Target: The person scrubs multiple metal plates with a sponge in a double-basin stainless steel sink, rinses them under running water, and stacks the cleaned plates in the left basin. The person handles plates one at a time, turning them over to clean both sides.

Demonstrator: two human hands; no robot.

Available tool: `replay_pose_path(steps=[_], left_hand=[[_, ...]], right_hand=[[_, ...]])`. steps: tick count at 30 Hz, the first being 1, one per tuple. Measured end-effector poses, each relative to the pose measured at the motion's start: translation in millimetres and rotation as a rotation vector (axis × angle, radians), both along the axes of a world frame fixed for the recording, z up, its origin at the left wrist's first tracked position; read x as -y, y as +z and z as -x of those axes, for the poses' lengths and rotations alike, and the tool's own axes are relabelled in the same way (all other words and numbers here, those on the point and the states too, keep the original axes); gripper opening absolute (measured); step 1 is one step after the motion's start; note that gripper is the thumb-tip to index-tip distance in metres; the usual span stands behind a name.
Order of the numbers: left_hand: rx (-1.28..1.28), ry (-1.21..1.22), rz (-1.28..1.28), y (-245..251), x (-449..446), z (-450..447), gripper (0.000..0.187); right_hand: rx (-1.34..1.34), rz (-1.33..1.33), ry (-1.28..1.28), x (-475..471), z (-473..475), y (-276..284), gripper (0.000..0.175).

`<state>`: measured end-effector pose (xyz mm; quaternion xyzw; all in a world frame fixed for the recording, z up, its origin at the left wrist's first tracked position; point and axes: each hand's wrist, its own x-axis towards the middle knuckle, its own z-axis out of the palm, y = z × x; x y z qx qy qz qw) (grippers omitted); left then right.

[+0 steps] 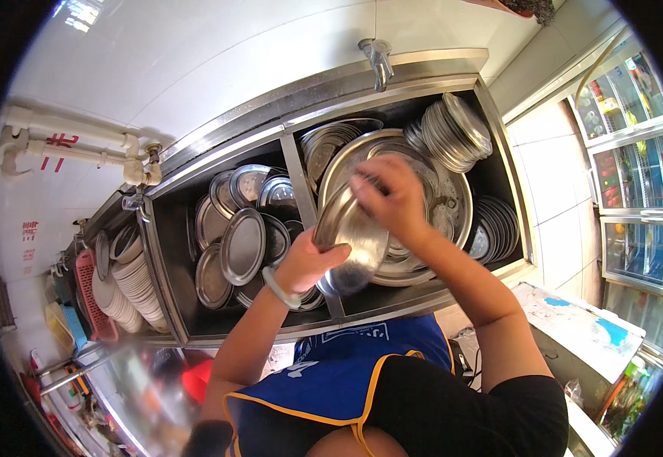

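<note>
My left hand [307,260], with a pale bangle at the wrist, grips the rim of a shiny stainless steel plate [360,243] tilted over the sink divider. My right hand [391,197] is at the plate's upper face, its fingers curled and blurred. Whether it holds a scrubber is hidden. Beneath both hands a large round steel basin [462,228] stands in the right sink compartment, with metal plates and sudsy water in it. A stack of metal plates [451,134] leans at the basin's upper right. More plates [328,145] stand on edge at its upper left.
Oval metal plates [243,245] lie heaped in the middle compartment. White plates [137,291] and a pink plastic basket [92,291] fill the left one. A faucet [378,65] juts over the right compartment. Dark-edged plates [497,228] stand at right, beyond which are glass-door fridges [637,171].
</note>
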<state>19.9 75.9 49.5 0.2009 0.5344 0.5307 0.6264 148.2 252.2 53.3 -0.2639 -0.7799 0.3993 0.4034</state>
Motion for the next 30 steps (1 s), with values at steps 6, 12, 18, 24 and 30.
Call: replay_pose_path(steps=[6,12,18,24,30], left_hand=[[-0.120,0.058,-0.213,-9,-13,1,0.026],[-0.043,0.214,-0.200,17,-12,2,0.031],[-0.113,0.204,-0.205,20,-17,5,0.024],[-0.105,0.161,-0.119,17,-16,14,0.020],[-0.094,0.090,-0.095,4,-18,14,0.023]], right_hand=[[0.055,-0.389,0.223,38,-1,12,0.029],[-0.213,0.594,-0.138,34,4,-49,0.029],[-0.222,0.613,-0.119,36,2,-45,0.041],[0.007,0.539,-0.038,19,7,-30,0.044],[-0.134,0.236,-0.106,25,15,-32,0.030]])
